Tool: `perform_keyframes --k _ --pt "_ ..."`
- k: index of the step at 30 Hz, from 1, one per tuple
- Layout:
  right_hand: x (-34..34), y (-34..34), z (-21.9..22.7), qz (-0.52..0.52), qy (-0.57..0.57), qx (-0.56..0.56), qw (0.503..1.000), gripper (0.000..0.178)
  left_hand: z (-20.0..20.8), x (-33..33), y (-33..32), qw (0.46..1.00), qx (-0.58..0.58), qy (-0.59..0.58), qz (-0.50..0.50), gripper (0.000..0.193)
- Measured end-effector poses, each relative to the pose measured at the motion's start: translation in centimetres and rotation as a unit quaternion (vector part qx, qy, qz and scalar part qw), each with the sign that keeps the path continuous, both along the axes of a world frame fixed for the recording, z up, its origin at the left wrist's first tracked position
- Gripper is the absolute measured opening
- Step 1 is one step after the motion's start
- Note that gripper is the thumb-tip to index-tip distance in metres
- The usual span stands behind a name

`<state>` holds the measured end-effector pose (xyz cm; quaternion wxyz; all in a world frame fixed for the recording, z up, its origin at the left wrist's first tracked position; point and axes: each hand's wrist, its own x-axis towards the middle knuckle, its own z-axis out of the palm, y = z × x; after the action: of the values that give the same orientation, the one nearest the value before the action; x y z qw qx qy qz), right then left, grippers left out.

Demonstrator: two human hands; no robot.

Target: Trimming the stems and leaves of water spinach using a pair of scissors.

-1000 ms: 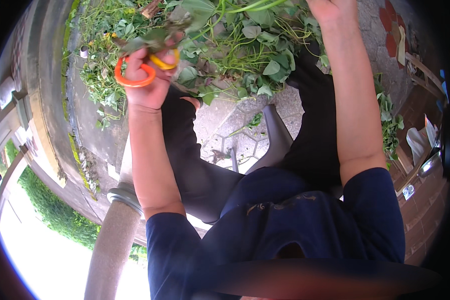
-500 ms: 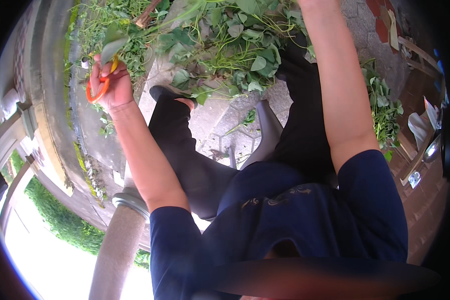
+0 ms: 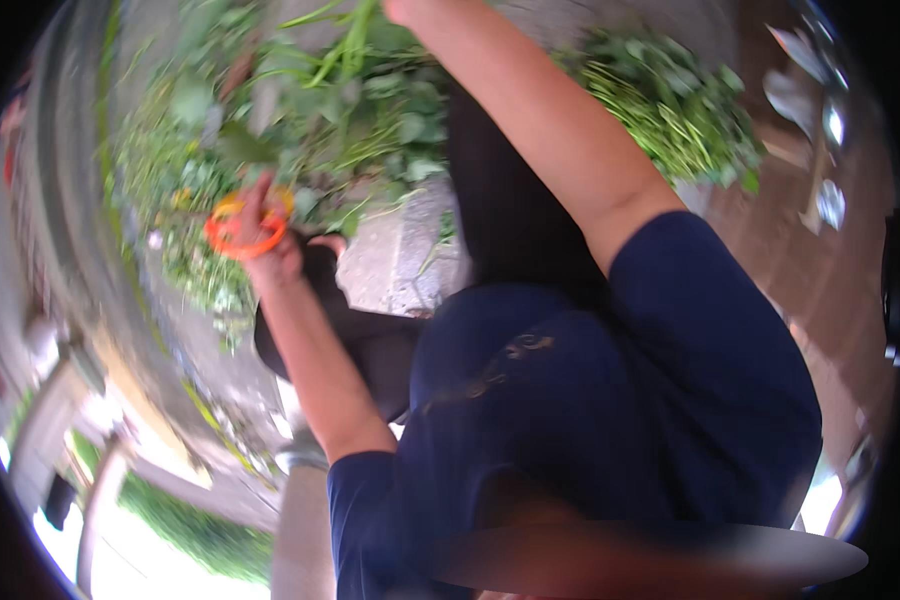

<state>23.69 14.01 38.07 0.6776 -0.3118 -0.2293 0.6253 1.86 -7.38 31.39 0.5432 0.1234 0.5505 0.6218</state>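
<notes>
My left hand is closed on scissors with an orange and a yellow handle ring. The blades cannot be made out, and a blurred green leaf shows just above them. My right hand is mostly cut off by the top edge, its fingers out of sight. Beside it, bright green stems hang down; whether it grips them does not show. Under both hands spreads a heap of leafy green vines on the pavement.
Another bundle of leafy stems lies right of my right forearm. My dark-trousered legs stand between the heap and me. A kerb with a mossy yellow-green line runs down the left. Brown tiled floor is at right.
The view has swung to the right and is blurred. My left hand with the scissors sits lower and nearer my knee. My right forearm now slants up to the left, and bright stems show beside that hand.
</notes>
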Motion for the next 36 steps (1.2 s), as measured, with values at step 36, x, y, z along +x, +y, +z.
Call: perform_keyframes --k 36 --pt "52.3 -22.5 -17.9 0.115 -0.856 -0.184 0.469 0.051 3.0 6.5 -7.3 0.984 -0.137 0.114 -0.003 0.031"
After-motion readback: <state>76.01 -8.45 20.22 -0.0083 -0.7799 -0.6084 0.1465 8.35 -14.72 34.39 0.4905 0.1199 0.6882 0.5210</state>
